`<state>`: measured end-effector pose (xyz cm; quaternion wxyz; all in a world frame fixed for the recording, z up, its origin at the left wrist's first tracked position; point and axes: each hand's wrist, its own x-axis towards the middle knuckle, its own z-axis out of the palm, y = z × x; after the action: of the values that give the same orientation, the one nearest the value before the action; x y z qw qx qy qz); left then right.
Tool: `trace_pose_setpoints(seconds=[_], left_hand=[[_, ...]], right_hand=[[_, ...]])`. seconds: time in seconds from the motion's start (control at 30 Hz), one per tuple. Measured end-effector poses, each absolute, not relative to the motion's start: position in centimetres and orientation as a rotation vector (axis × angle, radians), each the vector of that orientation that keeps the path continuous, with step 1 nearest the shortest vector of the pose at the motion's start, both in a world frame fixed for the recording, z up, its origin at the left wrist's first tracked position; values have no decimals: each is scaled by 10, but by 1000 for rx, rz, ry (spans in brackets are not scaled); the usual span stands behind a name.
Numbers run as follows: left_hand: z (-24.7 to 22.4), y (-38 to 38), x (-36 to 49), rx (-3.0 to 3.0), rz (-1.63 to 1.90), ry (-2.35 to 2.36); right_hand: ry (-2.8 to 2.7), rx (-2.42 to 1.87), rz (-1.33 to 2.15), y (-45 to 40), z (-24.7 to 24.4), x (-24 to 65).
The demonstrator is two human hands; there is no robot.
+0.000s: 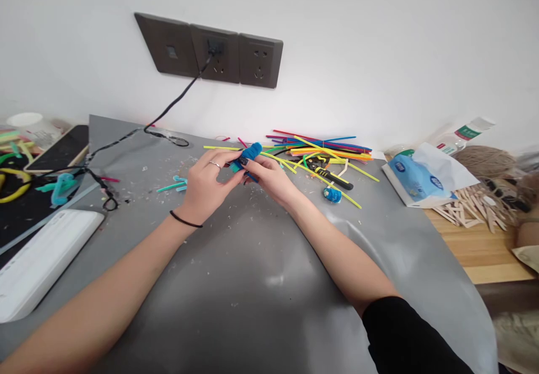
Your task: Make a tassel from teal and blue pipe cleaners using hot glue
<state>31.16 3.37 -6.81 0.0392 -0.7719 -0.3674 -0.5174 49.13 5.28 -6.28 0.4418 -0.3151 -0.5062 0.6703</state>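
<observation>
A fuzzy blue piece (251,151), with some teal at its lower edge, is held between both hands above the grey mat (252,261). My left hand (208,178), wearing a ring and a black wristband, pinches it from the left. From the right, my right hand (272,178) grips it, with a dark-nailed thumb on the near side. The fingertips partly hide the piece. A second blue fuzzy bundle (332,195) lies on the mat to the right, near pliers (334,179) with black and yellow handles.
Behind the hands lie colourful pipe cleaners (324,142). A tissue pack (421,176) and wooden sticks (475,208) are at the right. At the left are a white power strip (50,256), a phone (63,148) and a black cable (177,101) running to the wall socket.
</observation>
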Motion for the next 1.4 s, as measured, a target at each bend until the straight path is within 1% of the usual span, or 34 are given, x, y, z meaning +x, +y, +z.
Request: trace_pose_setpoints(seconds=[0.37,0.47,0.7,0.93,1.17,1.4], left_hand=[[-73,34,308,-2262,-1449,-1041],[-72,33,309,-2285,-1475,-1085],[-67,27,316,-2408,-1600,-1418],[-65,25,317,-2497,-1673,-1406],[-66,28,317,-2426,-1854,-1513],[-64,26,319,-2421,-1797,-1498]], right_hand=[[-1295,-765,1586,55,-69,491],[-1279,-767,1605,54,-69,490],[-1165,-790,1597,55,-65,491],[-1153,-798,1575,56,-64,493],[-1172,-816,1554,57,-68,491],[-1158,-816,1578,55,-66,492]])
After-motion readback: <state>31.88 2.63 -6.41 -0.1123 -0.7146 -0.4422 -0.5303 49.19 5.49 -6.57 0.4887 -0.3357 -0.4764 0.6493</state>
